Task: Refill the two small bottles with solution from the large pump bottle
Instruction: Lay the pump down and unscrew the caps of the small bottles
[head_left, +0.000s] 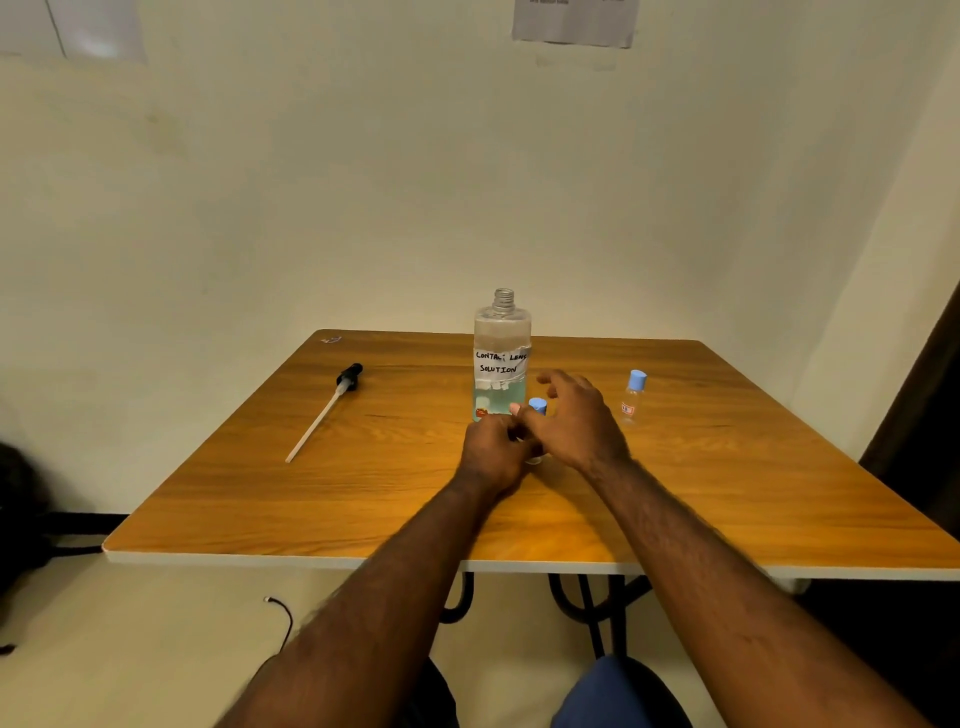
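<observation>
The large clear bottle (502, 358), labelled contact lens solution, stands open-necked at the table's middle with pale blue liquid low inside. Its black pump head with a white tube (326, 408) lies to the left. In front of the large bottle stands one small bottle (535, 457), mostly hidden; my left hand (493, 454) grips its body. My right hand (574, 421) pinches its blue cap (538, 406) with thumb and forefinger, the other fingers spread. The second small bottle (632, 397), blue-capped, stands upright to the right, apart from both hands.
The wooden table (363, 509) sits against a cream wall. A dark panel (919, 415) rises at the right edge. A black cable (283, 618) lies on the floor at the left, and black table legs (597, 603) show below the front edge.
</observation>
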